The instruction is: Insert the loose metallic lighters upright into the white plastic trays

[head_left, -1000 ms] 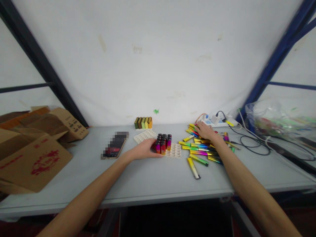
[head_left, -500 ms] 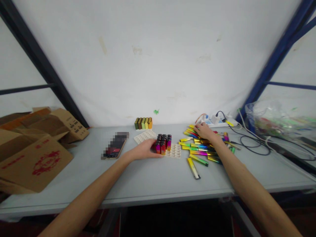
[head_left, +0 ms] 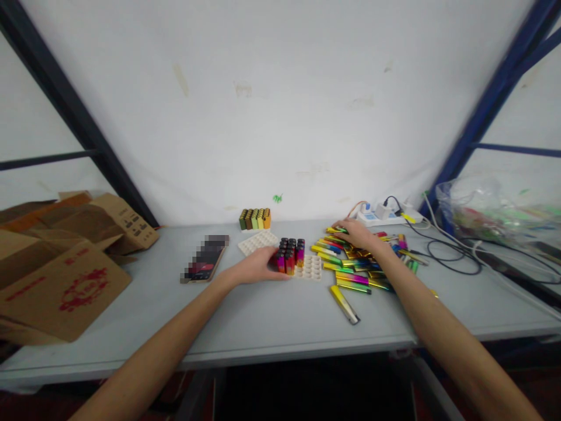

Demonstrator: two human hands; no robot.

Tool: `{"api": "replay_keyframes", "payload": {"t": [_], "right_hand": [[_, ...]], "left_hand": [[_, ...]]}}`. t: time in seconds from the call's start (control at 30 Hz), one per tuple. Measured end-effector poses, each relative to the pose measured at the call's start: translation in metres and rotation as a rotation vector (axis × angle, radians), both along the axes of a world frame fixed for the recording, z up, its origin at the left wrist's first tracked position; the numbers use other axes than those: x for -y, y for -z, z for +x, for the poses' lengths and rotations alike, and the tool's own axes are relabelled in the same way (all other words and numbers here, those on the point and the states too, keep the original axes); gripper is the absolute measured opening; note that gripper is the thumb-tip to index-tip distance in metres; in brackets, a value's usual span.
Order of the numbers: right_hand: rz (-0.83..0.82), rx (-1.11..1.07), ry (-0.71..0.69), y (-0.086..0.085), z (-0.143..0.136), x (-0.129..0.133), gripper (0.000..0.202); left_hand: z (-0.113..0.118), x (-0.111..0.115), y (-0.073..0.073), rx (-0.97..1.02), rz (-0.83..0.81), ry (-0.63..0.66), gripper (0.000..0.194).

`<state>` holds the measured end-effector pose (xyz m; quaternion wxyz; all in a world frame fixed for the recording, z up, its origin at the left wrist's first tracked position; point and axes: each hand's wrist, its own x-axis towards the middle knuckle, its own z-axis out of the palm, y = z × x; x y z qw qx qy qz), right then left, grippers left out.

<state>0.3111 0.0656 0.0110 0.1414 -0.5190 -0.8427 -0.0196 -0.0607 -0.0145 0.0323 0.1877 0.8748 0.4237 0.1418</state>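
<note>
Left hand: fingers spread around upright lighters, seemingly steadying them in the white pitted tray | Right hand: atop loose shiny lighters, heaped on the desk perhaps for easy reach; pinch hidden, cannot tell

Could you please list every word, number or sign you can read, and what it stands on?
No words or numbers are legible.
Cardboard box: red print and emblem, blurred; black flap signs, too small.
Wall: green scribble, unreadable.
Phone: screen pixelated.
Loose lighters: nothing readable.
</note>
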Motion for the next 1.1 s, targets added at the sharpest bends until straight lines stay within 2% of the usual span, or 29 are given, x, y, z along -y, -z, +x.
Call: {"api": "replay_keyframes", "payload": {"t": [0.2,0.5,0.83,1.1], "right_hand": [[0.025,-0.071,-0.098,-0.005,-0.011,0.008,0.029],[0.050,-0.164,-0.157,-0.010,-0.013,0.013,0.030],[0.048,-0.054,-0.168,-0.022,-0.016,0.025,0.035],[0.041,-0.023,-0.151,-0.020,-0.016,0.026,0.038]], "left_hand": [[0.000,0.001,-0.001,-0.010,0.006,0.000,0.063],[-0.001,-0.001,0.003,-0.009,0.020,-0.005,0.063],[-0.001,-0.001,0.003,-0.007,0.000,-0.003,0.065],[-0.001,-0.002,0.003,-0.021,0.020,0.007,0.063]]}}
